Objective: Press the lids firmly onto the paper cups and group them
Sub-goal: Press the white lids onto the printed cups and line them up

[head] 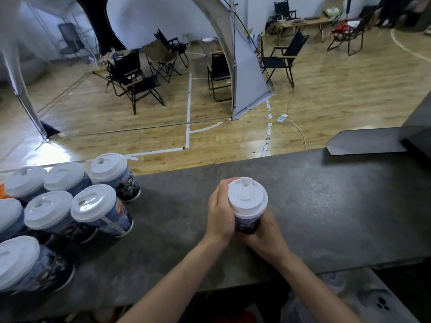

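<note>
From the head camera I see one paper cup (247, 224) just below the middle of the frame, standing upright over the grey counter (326, 206), with a white lid (247, 198) sitting on its rim. I cannot tell whether its base touches the counter, because the hands hide it.

My left hand (220, 214) wraps the left side of the cup, fingers curled round towards the far edge of the lid. My right hand (268, 231) grips the lower body of the cup from the right, its fingers closed round the dark printed wall. Both hands touch each other under the cup.

At the left edge of the frame stands a cluster of cups (93, 202), seven that I can count, each with a white lid, packed close together and well apart from the held cup.

A dark grey box (366, 142) lies on the counter at the upper right. Beyond the counter, folding chairs (137, 75) stand on a wooden floor (338, 89), and a white power strip (282, 118) lies there.
</note>
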`<state>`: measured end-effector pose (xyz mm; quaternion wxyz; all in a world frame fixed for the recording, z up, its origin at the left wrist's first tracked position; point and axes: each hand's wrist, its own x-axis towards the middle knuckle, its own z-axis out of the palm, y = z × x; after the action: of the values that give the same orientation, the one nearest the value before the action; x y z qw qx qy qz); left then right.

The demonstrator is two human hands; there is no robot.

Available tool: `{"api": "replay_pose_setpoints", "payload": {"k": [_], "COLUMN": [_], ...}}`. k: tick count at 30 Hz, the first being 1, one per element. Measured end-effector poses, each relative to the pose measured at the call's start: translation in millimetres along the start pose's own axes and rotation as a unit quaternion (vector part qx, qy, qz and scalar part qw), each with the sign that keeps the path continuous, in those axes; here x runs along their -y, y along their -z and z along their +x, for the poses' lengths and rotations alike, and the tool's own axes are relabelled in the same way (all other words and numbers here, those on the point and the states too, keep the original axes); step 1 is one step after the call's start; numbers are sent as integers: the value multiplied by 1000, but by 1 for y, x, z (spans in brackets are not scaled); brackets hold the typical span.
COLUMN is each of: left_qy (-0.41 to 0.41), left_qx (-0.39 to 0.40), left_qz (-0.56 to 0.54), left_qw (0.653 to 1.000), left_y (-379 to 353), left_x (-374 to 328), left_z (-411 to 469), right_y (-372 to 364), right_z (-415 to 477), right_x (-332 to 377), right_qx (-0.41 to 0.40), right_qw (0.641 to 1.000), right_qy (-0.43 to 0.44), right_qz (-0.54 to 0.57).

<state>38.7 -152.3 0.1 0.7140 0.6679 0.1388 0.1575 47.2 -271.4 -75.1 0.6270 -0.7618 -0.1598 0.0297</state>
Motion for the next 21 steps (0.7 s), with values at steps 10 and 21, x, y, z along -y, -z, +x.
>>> {"api": "replay_pose_setpoints", "payload": {"k": [10, 21], "left_qy": [30, 52], "left_qx": [-12, -9], "left_qz": [6, -17], "left_qw": [999, 998], "left_y": [4, 9], "left_x": [0, -9], "left_z": [-1, -11], "right_y": [1, 1], "right_z": [0, -3], "right_x": [0, 1], "right_qx": [-31, -11], "right_qw": [999, 1000], "right_qy": [4, 25], "right_qz": [8, -12]}}
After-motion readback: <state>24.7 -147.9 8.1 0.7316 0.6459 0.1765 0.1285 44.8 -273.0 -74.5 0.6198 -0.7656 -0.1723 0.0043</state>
